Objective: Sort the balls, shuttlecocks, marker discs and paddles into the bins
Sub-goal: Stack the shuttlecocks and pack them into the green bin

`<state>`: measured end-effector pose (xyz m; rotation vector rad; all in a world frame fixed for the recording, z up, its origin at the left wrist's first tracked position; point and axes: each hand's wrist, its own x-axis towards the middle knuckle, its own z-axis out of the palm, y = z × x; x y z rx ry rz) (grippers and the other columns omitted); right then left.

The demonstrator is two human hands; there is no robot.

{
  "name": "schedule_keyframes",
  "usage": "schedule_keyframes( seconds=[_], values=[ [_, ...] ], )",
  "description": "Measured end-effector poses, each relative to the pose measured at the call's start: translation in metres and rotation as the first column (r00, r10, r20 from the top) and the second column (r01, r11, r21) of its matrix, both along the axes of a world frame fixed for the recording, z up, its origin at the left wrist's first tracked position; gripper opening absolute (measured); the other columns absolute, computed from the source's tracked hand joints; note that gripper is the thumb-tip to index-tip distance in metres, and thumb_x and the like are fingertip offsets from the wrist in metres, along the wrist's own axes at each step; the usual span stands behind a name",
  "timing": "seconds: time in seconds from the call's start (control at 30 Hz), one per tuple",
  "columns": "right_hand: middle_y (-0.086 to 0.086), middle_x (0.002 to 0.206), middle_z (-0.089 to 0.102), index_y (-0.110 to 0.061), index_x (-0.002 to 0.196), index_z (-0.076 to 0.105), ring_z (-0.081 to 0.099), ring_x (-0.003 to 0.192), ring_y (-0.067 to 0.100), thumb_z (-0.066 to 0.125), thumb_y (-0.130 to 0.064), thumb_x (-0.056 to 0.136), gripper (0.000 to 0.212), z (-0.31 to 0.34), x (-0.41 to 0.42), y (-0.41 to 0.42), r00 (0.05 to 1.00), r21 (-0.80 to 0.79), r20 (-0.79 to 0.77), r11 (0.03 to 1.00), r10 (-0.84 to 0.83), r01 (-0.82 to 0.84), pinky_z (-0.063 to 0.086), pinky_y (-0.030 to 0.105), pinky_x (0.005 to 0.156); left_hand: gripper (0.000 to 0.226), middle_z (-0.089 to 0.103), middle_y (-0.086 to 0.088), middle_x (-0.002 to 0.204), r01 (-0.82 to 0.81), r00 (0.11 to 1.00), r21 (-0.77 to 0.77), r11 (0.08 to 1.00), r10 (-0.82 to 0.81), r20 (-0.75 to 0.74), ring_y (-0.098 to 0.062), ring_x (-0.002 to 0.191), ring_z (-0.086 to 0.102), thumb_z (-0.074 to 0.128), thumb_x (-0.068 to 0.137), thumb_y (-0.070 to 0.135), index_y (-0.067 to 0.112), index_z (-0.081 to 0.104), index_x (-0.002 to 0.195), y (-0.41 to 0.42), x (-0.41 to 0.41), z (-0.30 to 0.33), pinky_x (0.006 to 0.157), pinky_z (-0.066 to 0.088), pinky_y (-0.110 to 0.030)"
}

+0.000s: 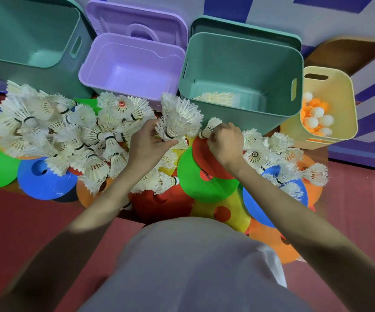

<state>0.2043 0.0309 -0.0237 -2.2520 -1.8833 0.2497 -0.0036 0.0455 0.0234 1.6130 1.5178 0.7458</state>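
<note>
My left hand (147,145) grips a bunch of white feather shuttlecocks (178,115) by their cork ends, feathers pointing up. Just to its right, my right hand (225,143) pinches a single shuttlecock (211,126) near its base. Many more shuttlecocks (69,131) lie heaped on the floor to the left, and a smaller cluster (278,152) lies to the right. Coloured marker discs lie under them, among them a green one (204,183) and a blue one (42,181). The teal bin (240,55) ahead holds some shuttlecocks (218,97).
A purple bin (128,64) and a second teal bin (31,37) stand at the back, nothing visible inside them. A yellow basket (341,86) at the right holds white and orange balls (316,118). A brown paddle-shaped board (343,52) lies behind it. Red floor surrounds the pile.
</note>
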Motion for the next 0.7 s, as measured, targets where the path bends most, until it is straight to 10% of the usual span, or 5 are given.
schedule_keyframes(
  seconds=[0.33, 0.57, 0.7],
  values=[
    [0.009, 0.081, 0.059, -0.002, 0.087, 0.058, 0.053, 0.076, 0.027, 0.051, -0.01, 0.094, 0.013, 0.072, 0.025, -0.051, 0.925, 0.586, -0.38, 0.773, -0.001, 0.242, 0.043, 0.041, 0.068, 0.056, 0.061, 0.008, 0.1, 0.13, 0.985, 0.078, 0.988, -0.12, -0.12, -0.007, 0.089, 0.059, 0.085, 0.07, 0.021, 0.01, 0.06, 0.12, 0.001, 0.018, 0.003, 0.079, 0.052, -0.026],
    [0.007, 0.084, 0.061, -0.002, 0.089, 0.06, 0.052, 0.079, 0.025, 0.052, -0.011, 0.096, 0.014, 0.079, 0.051, -0.049, 0.898, 0.484, -0.361, 0.874, 0.25, -0.049, 0.042, 0.035, 0.072, 0.056, 0.068, 0.008, 0.104, 0.24, 0.967, 0.146, 0.96, -0.223, -0.119, -0.015, 0.089, 0.067, 0.085, 0.069, 0.029, 0.014, 0.061, 0.118, 0.003, 0.051, 0.011, 0.078, 0.056, -0.038],
    [-0.008, 0.087, 0.058, -0.005, 0.09, 0.062, 0.052, 0.079, 0.018, 0.052, -0.01, 0.096, 0.013, 0.084, 0.076, -0.038, 0.884, 0.542, -0.423, 0.837, 0.2, 0.07, 0.043, 0.031, 0.072, 0.056, 0.071, 0.004, 0.106, 0.276, 0.959, 0.194, 0.941, -0.255, -0.124, -0.009, 0.086, 0.068, 0.083, 0.07, 0.032, 0.014, 0.062, 0.119, 0.017, 0.082, 0.031, 0.074, 0.057, -0.029]
  ],
)
